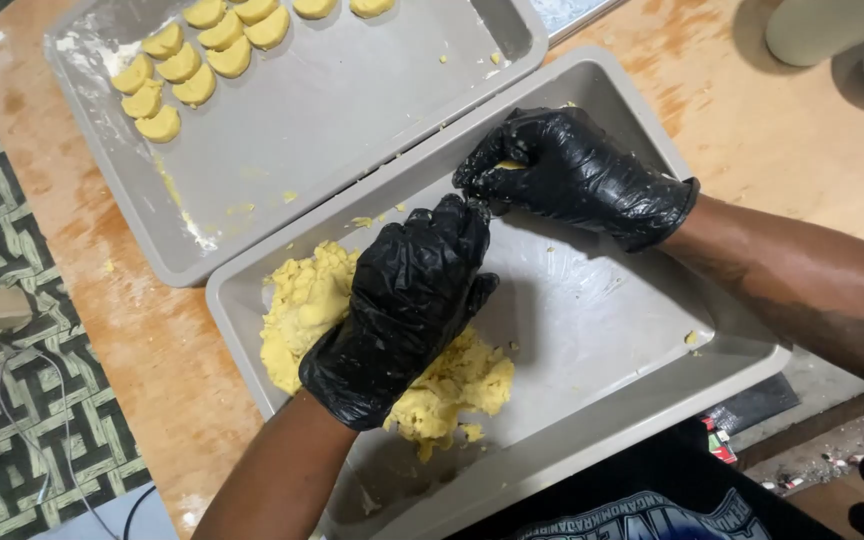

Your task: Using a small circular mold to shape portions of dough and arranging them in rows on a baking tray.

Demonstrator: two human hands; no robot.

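yellow dough mound [302, 300], in near grey tray [592, 420]: soft, crumbly, sticky; pinch off at edge. left hand [402, 310] cupped on mound; right hand [572, 170] closed around small dough piece [510, 165] beyond it.

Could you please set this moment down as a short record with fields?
Left hand: black glove, resting on the yellow dough mass
Right hand: black glove, pinching a small dough piece
Near tray: grey, holds the dough mass
Far tray: grey, floured, rows of shaped dough pieces
Surface: worn wooden table
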